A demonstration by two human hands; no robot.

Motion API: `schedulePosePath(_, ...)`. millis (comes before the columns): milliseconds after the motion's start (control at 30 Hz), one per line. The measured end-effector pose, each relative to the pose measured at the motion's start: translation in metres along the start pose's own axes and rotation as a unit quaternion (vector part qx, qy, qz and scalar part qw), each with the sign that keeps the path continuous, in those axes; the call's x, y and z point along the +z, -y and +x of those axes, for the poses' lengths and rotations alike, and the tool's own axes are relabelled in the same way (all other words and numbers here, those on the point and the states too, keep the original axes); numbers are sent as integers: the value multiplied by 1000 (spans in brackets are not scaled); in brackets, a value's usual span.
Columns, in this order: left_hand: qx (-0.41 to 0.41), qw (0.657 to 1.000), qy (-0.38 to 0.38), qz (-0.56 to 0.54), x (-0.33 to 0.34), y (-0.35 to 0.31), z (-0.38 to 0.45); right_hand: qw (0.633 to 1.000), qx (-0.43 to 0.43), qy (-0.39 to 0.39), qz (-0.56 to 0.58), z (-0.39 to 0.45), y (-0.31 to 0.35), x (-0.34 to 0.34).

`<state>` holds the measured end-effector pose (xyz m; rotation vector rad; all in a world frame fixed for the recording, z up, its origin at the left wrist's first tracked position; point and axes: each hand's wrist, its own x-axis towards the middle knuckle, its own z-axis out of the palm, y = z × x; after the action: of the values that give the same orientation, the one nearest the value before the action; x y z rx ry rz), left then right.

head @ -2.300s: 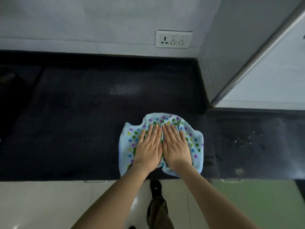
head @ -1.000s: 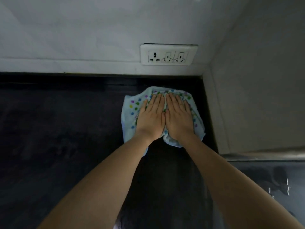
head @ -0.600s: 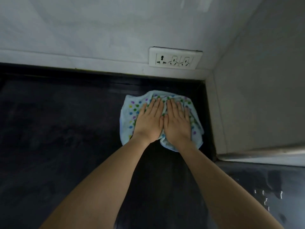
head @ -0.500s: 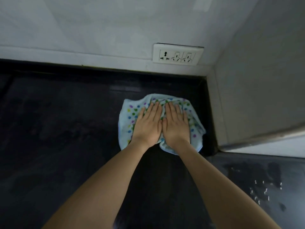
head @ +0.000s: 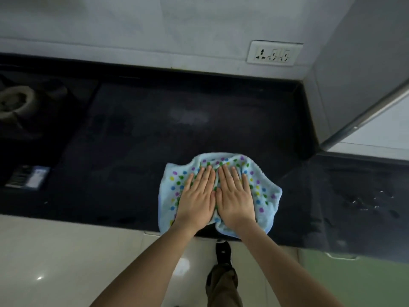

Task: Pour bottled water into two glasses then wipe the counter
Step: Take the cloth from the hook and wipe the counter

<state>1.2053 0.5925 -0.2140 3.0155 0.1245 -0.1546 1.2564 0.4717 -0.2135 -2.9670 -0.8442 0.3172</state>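
Head view, inspected from largest item to smallest. Tabletop (head: 137, 151): dark stone, filling the middle band of the frame, its near edge running across the lower centre. Wall (head: 155, 29): pale, across the top, with a socket plate (head: 274, 53) at upper right. A stove burner (head: 16, 103) shows dimly at far left.

Change noted: half a second ago the cloth sat deep in the back corner under the socket; it now lies at the near edge, lower centre of the frame. The stroke has been drawn back from wall to front. Judgement: one lane of the wiping pass is finished; no bottle or glasses are in view, so pouring appears done and wiping is the step in hand.

Cloth (head: 263, 191): light blue with coloured dots, bunched, flat on the tabletop, its lower hem at or just over the front edge.

Left hand (head: 197, 199) and right hand (head: 235, 197): side by side, thumbs touching, fingers straight and spread, palms pressing down on the cloth's middle. Nothing is gripped. The cloth lies directly under both hands and shows round them on every side.

Droplets (head: 371, 201): scattered at right, well apart from the cloth, not yet wiped.
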Motion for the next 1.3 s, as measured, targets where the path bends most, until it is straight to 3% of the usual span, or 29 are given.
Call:
schedulePosePath(167,-10,1000,-20,2,-1,5,-48,1000,-22,-13,6,-31,26,9)
schedulePosePath(467,20,1000,2,-4,2,11,-27,999,-35,-11,2,-16,22,4)
schedulePosePath(967,-28,999,-5,14,-22,58,200,1000,-24,-5,-9,215,-33,-34)
schedulePosePath(1300,-78,997,0,22,-31,78,297,999,-39,-28,-23,312,-52,-55)
